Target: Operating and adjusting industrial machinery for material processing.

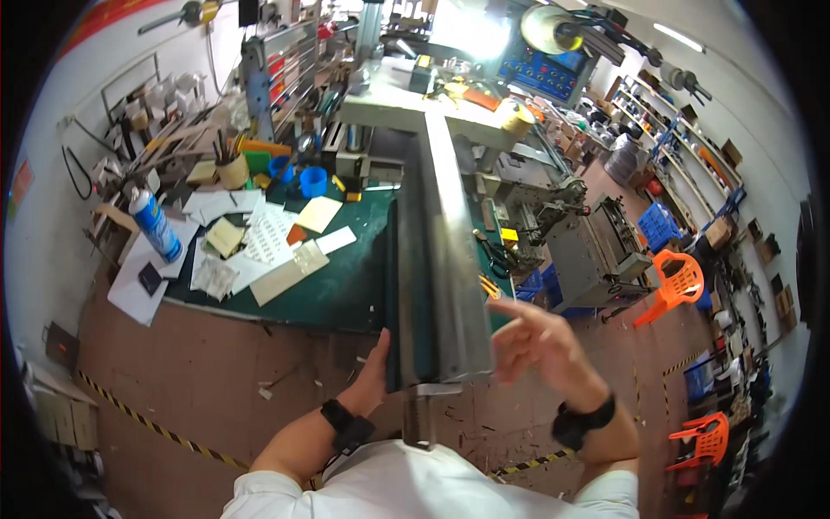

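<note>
A long grey metal beam with a shiny top stretches from close to my body toward a light-topped machine table. Its left side is dark, and a short flat metal strip sticks out below its near end. My left hand is at the left side of that near end. Its thumb points up along the dark side, while its other fingers are hidden behind the beam. Just right of the beam, my right hand is slightly blurred, its fingers apart and nothing seen in them. I cannot tell whether it touches the edge.
A green workbench carries papers, a blue spray can, blue cups and black-handled scissors. To the right stand a grey machine and orange chairs. Shelves line the right wall.
</note>
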Tool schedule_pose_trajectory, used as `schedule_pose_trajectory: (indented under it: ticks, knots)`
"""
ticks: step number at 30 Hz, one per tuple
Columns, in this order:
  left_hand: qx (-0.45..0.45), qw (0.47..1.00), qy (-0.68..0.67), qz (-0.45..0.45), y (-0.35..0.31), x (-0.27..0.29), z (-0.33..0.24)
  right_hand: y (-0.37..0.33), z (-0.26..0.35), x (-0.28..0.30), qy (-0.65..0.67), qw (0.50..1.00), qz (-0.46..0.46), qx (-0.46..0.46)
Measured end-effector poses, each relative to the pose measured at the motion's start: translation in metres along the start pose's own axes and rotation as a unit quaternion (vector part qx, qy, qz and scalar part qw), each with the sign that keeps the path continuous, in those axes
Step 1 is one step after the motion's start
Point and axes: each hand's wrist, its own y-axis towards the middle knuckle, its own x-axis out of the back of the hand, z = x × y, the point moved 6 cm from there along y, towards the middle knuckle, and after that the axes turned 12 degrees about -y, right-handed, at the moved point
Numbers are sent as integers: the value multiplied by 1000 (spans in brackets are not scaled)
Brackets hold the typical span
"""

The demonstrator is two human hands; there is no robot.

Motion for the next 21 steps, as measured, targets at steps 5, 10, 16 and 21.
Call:
schedule_pose_trajectory:
  ticks: [5, 10, 16, 21]
  knots:
    - [-7, 999, -28, 15, 20, 37, 13, 39, 43, 12, -198, 980, -2, -24]
    - [-30, 997, -66, -22, 32, 12, 8, 42, 14, 62, -189, 973, -111, -75]
    - [-64, 994, -88, -33, 30, 23, 11, 10, -74, 98, -83, 966, -186, -156]
    - [-123, 965, 128, -195, -2, 19, -3, -15, -98, 101, -77, 971, -192, -117]
